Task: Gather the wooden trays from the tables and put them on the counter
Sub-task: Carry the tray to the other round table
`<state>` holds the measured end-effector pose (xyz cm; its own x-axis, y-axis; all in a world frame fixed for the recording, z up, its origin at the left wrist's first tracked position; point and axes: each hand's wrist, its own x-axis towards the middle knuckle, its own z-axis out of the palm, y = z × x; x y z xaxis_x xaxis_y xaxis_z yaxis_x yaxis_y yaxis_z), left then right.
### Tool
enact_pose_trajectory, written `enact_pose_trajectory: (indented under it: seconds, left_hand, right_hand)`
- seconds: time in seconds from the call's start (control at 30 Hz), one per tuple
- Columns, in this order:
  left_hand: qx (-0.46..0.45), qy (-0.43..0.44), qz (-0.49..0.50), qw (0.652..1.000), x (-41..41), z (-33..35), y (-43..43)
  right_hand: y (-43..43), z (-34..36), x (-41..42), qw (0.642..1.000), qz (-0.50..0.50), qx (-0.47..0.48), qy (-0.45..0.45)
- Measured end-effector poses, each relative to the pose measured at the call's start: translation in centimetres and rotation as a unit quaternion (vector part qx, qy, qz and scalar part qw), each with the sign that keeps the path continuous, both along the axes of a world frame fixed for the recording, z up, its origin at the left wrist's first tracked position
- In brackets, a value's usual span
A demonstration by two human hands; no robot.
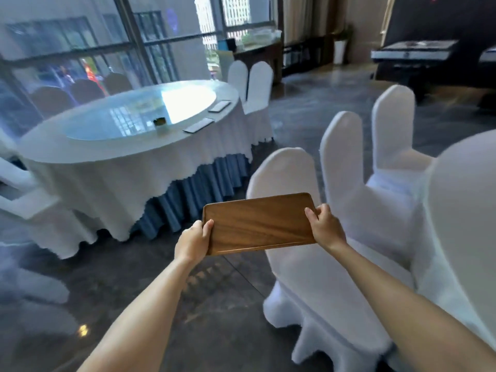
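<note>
Both hands, left (193,241) and right (326,226), grip brown wooden tray (257,224) (rounded corners, tilted).

The wooden tray (259,224) at centre shows brown grain with a smooth, faintly satin finish. At ten o'clock, the round table (88,159) wears a matt white cloth over a pleated blue fabric skirt (198,189), topped by a glossy glass turntable (139,111) that mirrors the windows. White chair covers (346,167) at three o'clock look soft, matt cloth. The dark floor (214,304) is polished and slightly reflective.
</note>
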<state>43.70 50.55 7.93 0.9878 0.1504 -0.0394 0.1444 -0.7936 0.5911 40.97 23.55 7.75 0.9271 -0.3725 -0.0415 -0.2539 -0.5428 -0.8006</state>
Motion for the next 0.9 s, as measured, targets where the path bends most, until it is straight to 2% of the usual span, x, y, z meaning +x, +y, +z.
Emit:
enact_pose_trajectory:
  seconds: [0.17,0.37,0.6,0.9]
  left_hand:
    - [0.017,-0.018,0.039,0.999,6.6,1.7,9.8]
    - [0.009,-0.009,0.080,0.997,15.2,0.0,17.1]
    - [0.012,0.012,0.116,0.993,30.3,-3.0,22.5]
    - [0.037,0.002,0.112,0.993,52.6,-1.5,24.7]
  right_hand:
    - [9.5,1.6,9.0,0.999,0.049,0.009,-0.012]
    - [16.8,0.5,19.5,0.996,0.086,0.005,0.004]
    - [22.5,-1.8,36.1,0.993,0.118,0.014,0.001]
    - [24.6,-0.9,58.9,0.994,0.113,0.007,0.007]
